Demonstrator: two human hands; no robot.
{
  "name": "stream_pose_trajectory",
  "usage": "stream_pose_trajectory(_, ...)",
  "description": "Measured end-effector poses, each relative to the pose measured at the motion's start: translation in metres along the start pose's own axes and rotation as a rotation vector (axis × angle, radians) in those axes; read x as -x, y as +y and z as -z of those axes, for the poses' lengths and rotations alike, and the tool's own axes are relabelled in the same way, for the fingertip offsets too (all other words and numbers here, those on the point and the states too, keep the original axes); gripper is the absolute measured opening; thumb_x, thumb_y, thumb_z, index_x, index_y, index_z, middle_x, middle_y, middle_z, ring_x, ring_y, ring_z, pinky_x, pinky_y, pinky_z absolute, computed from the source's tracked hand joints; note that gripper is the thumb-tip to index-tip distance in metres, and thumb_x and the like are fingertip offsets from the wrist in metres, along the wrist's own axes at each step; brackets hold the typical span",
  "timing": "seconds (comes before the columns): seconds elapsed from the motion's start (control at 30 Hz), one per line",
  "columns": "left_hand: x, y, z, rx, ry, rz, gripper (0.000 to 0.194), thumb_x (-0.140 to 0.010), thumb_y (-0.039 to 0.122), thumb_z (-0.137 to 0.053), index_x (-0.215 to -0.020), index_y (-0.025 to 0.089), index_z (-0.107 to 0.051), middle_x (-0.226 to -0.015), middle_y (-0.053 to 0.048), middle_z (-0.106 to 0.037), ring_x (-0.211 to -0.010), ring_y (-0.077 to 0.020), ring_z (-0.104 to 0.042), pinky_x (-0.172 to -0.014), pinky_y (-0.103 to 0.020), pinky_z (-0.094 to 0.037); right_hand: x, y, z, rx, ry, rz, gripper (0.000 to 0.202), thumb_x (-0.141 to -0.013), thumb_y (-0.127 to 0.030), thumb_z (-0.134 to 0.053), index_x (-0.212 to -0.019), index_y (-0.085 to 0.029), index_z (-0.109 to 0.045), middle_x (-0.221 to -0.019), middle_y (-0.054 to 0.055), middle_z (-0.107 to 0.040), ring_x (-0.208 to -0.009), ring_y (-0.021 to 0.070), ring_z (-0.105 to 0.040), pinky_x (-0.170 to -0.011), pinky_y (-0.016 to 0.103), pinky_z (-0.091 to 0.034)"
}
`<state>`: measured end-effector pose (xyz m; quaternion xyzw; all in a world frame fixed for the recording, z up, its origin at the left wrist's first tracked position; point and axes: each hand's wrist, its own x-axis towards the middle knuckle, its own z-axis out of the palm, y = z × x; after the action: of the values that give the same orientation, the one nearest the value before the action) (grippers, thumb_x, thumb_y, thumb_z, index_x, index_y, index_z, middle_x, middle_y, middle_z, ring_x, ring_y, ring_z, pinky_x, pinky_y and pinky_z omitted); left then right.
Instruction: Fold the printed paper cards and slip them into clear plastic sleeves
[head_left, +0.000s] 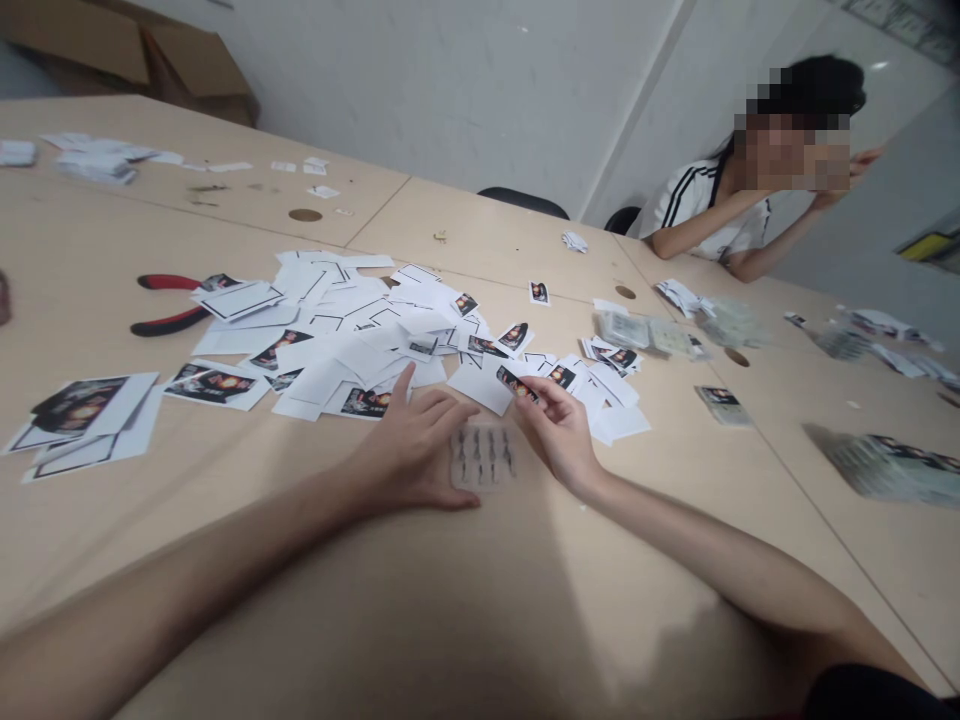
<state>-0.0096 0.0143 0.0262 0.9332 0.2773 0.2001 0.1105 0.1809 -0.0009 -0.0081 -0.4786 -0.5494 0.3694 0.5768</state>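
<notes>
A small clear plastic case lies flat on the table before me, with rows of small dark metal pieces inside, perhaps fishing swivels or snaps. My left hand brackets it from the left, thumb along the near edge and curled fingers along the far edge, the index finger raised. In my right hand, thumb and fingers pinch a small dark printed label with an orange glow in its picture. That label is held just beyond the case's upper right corner.
Beyond my hands spreads a pile of white cards and labels. Red-handled pliers lie to its left, beside a stack of printed cards. Stacked clear cases stand at right. A person sits across the table.
</notes>
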Motion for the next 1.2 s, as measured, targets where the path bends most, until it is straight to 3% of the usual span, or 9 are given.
stream_pose_trajectory(0.1,0.001,0.001,0.000,0.011,-0.036,-0.041,0.075,-0.048,0.062,-0.059,-0.106,0.017,-0.045,-0.094,-0.009,-0.058,-0.096,-0.0280,-0.049,-0.098,-0.054,0.004,0.001,-0.003,-0.001,-0.005,-0.005,-0.003,0.025,-0.069,-0.033,-0.059,-0.089,-0.020,-0.056,-0.076,0.002,-0.059,-0.068,0.0140,-0.055,-0.058,0.027,-0.045)
stream_pose_trajectory(0.23,0.003,0.000,-0.005,-0.005,-0.050,-0.073,0.069,-0.052,0.062,-0.056,-0.103,0.016,-0.046,-0.094,-0.009,-0.058,-0.094,-0.0266,-0.050,-0.098,-0.053,0.004,0.002,-0.005,-0.001,-0.037,-0.019,0.017,0.022,-0.070,-0.031,-0.058,-0.089,-0.019,-0.056,-0.076,0.002,-0.059,-0.070,0.0146,-0.056,-0.058,0.026,-0.046)
stream_pose_trajectory(0.4,0.003,-0.001,-0.008,0.054,-0.045,-0.004,0.065,-0.054,0.055,-0.059,-0.106,0.018,-0.043,-0.096,-0.007,-0.058,-0.096,-0.0257,-0.049,-0.098,-0.053,0.001,-0.001,-0.009,0.007,0.061,-0.077,0.134,0.022,-0.072,-0.029,-0.057,-0.093,-0.022,-0.057,-0.089,0.003,-0.060,-0.081,0.0156,-0.056,-0.071,0.031,-0.046)
stream_pose_trajectory(0.53,0.002,-0.001,-0.007,0.109,-0.040,0.067,0.075,-0.048,0.059,-0.062,-0.107,0.018,-0.041,-0.093,-0.006,-0.057,-0.097,-0.0272,-0.049,-0.097,-0.054,-0.003,-0.006,-0.019,0.018,0.237,-0.303,0.313,0.024,-0.070,-0.026,-0.060,-0.094,-0.024,-0.059,-0.088,0.003,-0.060,-0.082,0.0159,-0.054,-0.073,0.033,-0.044)
stream_pose_trajectory(0.63,0.004,0.001,-0.012,0.095,0.008,0.109,0.076,-0.047,0.058,-0.063,-0.108,0.019,-0.039,-0.096,-0.007,-0.057,-0.097,-0.0282,-0.049,-0.096,-0.056,-0.002,-0.011,-0.021,0.023,0.350,-0.537,0.364,0.030,-0.067,-0.027,-0.063,-0.097,-0.023,-0.059,-0.083,0.002,-0.060,-0.077,0.0150,-0.054,-0.070,0.032,-0.044)
stream_pose_trajectory(0.7,0.006,0.003,-0.017,0.083,0.054,0.141,0.076,-0.048,0.059,-0.062,-0.108,0.019,-0.039,-0.094,-0.007,-0.058,-0.096,-0.0291,-0.049,-0.095,-0.058,0.000,-0.014,-0.018,0.025,0.375,-0.619,0.371,0.033,-0.066,-0.028,-0.065,-0.098,-0.022,-0.059,-0.082,0.002,-0.060,-0.077,0.0149,-0.054,-0.069,0.031,-0.044)
stream_pose_trajectory(0.9,0.008,0.008,-0.022,0.129,0.076,0.154,0.078,-0.045,0.063,-0.060,-0.107,0.020,-0.040,-0.087,-0.004,-0.060,-0.090,-0.0291,-0.051,-0.093,-0.058,-0.004,-0.021,-0.014,0.030,0.382,-0.713,0.357,0.037,-0.065,-0.028,-0.065,-0.100,-0.019,-0.058,-0.081,0.003,-0.060,-0.075,0.0142,-0.055,-0.067,0.030,-0.045)
stream_pose_trajectory(1.1,0.004,0.011,-0.014,0.189,0.015,0.070,0.066,-0.051,0.055,-0.063,-0.103,0.018,-0.045,-0.085,-0.004,-0.059,-0.083,-0.0269,-0.053,-0.089,-0.052,-0.020,-0.023,-0.022,0.031,0.381,-0.837,0.337,0.030,-0.066,-0.027,-0.064,-0.095,-0.020,-0.060,-0.081,0.002,-0.062,-0.076,0.0142,-0.056,-0.068,0.030,-0.045)
stream_pose_trajectory(1.2,0.005,0.010,-0.016,0.188,0.016,0.052,0.059,-0.054,0.055,-0.061,-0.099,0.018,-0.049,-0.087,-0.004,-0.059,-0.084,-0.0268,-0.052,-0.088,-0.050,-0.022,-0.023,-0.023,0.031,0.385,-0.869,0.337,0.033,-0.065,-0.027,-0.065,-0.097,-0.019,-0.059,-0.082,0.003,-0.063,-0.075,0.0142,-0.056,-0.067,0.029,-0.045)
